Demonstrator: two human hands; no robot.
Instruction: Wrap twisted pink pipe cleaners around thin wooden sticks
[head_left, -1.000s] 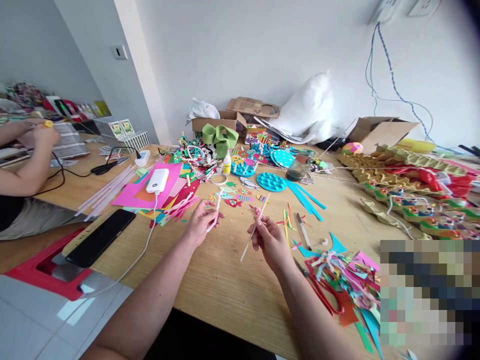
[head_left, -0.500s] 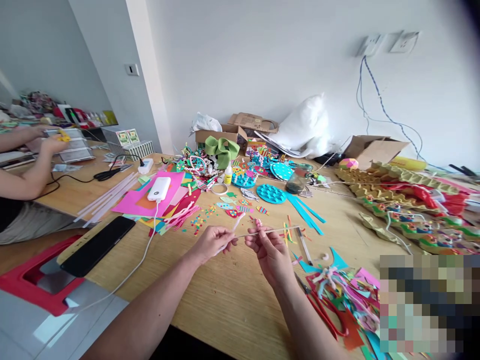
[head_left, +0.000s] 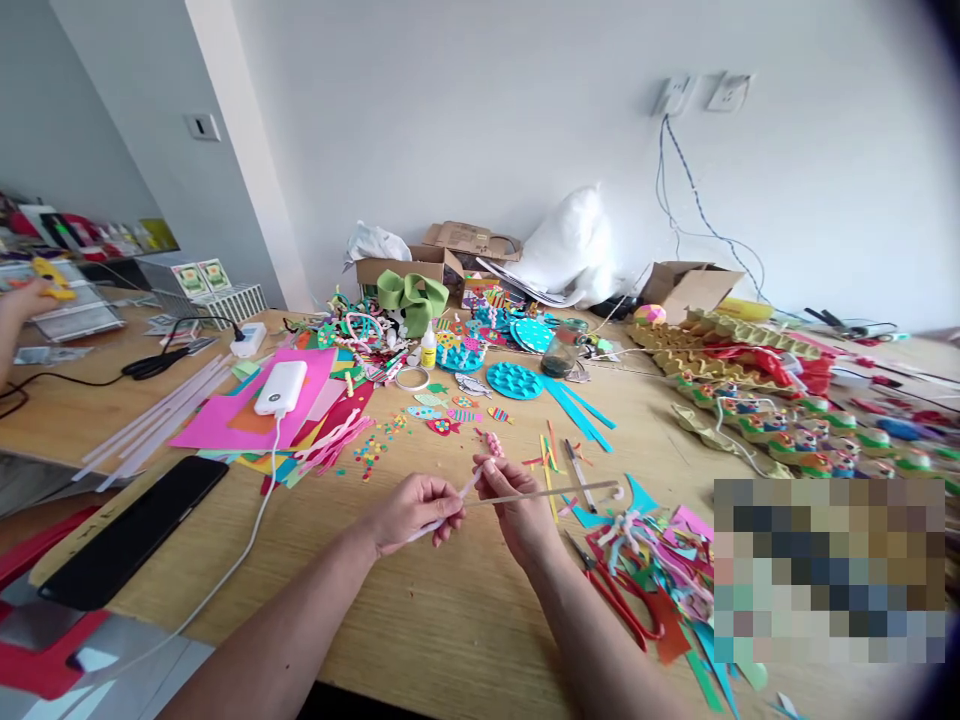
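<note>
Low over the wooden table, my left hand (head_left: 420, 512) is closed, pinching a thin wooden stick (head_left: 559, 493) and a pale lilac strip (head_left: 471, 486). The stick reaches rightward past my other hand, and the strip's tail sticks out below the left fingers. My right hand (head_left: 519, 508) is closed too, thumb and fingertips on the strip's upper end, with the stick crossing in front of its palm. Just beyond the fingertips lies a small pink twisted piece (head_left: 493, 443). Several paper fish (head_left: 465, 402) lie farther back.
Red-handled scissors (head_left: 619, 600) and paper scraps (head_left: 675, 560) lie right of my forearm, near a pen (head_left: 579, 476). To the left are a phone (head_left: 135, 530) and a cabled white power bank (head_left: 281, 388). Egg trays (head_left: 720, 360) stand at right. Another person's hand (head_left: 26, 300) shows far left.
My right fingers have moved from the stick to the strip's upper end, which stood free before. The stick stays in my left hand. The view has turned right.
</note>
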